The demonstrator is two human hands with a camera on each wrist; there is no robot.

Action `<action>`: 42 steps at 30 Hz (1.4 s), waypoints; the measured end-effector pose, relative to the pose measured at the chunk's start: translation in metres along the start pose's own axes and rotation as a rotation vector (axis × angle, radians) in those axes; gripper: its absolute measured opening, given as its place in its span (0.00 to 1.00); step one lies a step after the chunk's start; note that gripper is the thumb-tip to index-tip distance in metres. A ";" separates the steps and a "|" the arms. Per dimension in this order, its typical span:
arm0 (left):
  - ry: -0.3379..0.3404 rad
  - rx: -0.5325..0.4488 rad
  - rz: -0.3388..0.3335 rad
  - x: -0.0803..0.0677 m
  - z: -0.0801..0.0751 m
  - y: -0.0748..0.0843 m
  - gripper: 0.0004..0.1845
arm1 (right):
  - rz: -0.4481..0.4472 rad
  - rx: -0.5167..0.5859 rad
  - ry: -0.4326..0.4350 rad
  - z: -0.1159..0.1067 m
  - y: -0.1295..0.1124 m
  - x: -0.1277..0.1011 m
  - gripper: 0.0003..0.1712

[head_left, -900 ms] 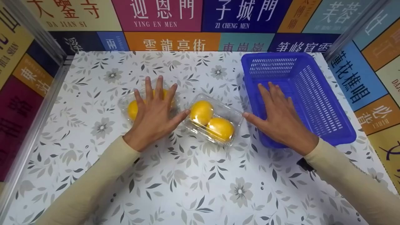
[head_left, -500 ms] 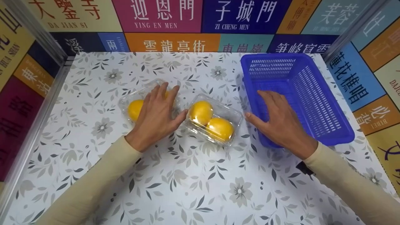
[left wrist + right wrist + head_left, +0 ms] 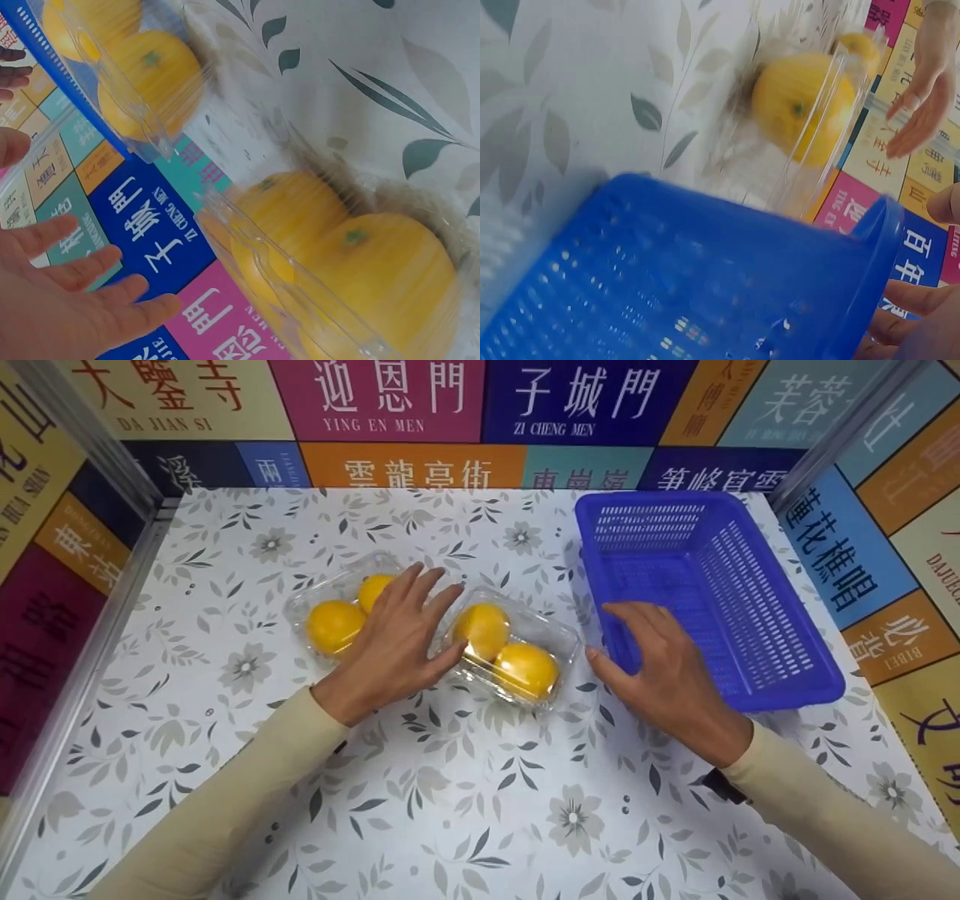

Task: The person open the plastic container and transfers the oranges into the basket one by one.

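- Left hand (image 3: 394,641) has slid right since 0.9 s ago: it lay flat on top of the left clamshell box (image 3: 341,604) then, now it sits in the gap between the two boxes, palm down.
- Fingers straight and close together, no longer spread wide; they hold nothing. Fingertips reach past the far end of the gap, thumb (image 3: 448,658) at the near edge of the right clamshell box (image 3: 514,649).
- Left box is uncovered now: both yellow fruits (image 3: 335,624) inside it show; earlier only one did. The box has not shifted on the table.
- Right box in the same place, mid-table, tilted diagonal, two yellow fruits (image 3: 527,668) inside, lid closed. It sits just beside the blue basket (image 3: 780,607), not touching as far as head view shows.
- Right hand (image 3: 664,675) has pulled back toward the person: 0.9 s ago it was flat with fingers spread over the basket's near left corner, now fingers are bent and curl over the basket's left rim near that corner. Right wrist view shows fingertips (image 3: 900,296) against the rim; whether they actually clamp it, cannot tell.
- Right thumb (image 3: 600,660) points at the right box, a small gap between them.
- Basket on the right side of the floral table cover (image 3: 465,802), holding nothing visible; position matches earlier frames apart from camera drift.
- Left wrist view: blurred, both boxes visible, fingers (image 3: 90,270) straight.
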State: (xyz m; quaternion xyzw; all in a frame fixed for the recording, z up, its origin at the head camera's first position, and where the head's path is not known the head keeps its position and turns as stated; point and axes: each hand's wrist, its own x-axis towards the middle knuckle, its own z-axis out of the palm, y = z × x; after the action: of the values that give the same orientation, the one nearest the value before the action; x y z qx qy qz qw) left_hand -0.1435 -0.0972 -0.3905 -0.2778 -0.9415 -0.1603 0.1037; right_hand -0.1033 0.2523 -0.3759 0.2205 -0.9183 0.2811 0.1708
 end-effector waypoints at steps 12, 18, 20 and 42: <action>-0.042 -0.024 0.103 0.000 0.008 0.009 0.37 | -0.031 0.118 -0.006 0.011 -0.015 -0.015 0.28; -0.062 -0.042 0.115 0.000 0.012 0.015 0.37 | 0.018 0.167 -0.053 0.017 -0.026 -0.026 0.30; -0.075 -0.041 0.125 0.000 0.014 0.017 0.37 | 0.022 0.177 -0.066 0.019 -0.029 -0.032 0.31; -0.166 -0.031 0.205 0.005 0.023 0.035 0.39 | 0.058 0.170 -0.136 0.045 -0.031 -0.066 0.32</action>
State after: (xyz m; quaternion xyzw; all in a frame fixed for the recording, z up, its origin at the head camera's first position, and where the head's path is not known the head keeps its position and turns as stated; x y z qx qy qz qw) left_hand -0.1305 -0.0591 -0.4022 -0.3863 -0.9109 -0.1402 0.0370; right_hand -0.0407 0.2226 -0.4264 0.2261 -0.9065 0.3472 0.0804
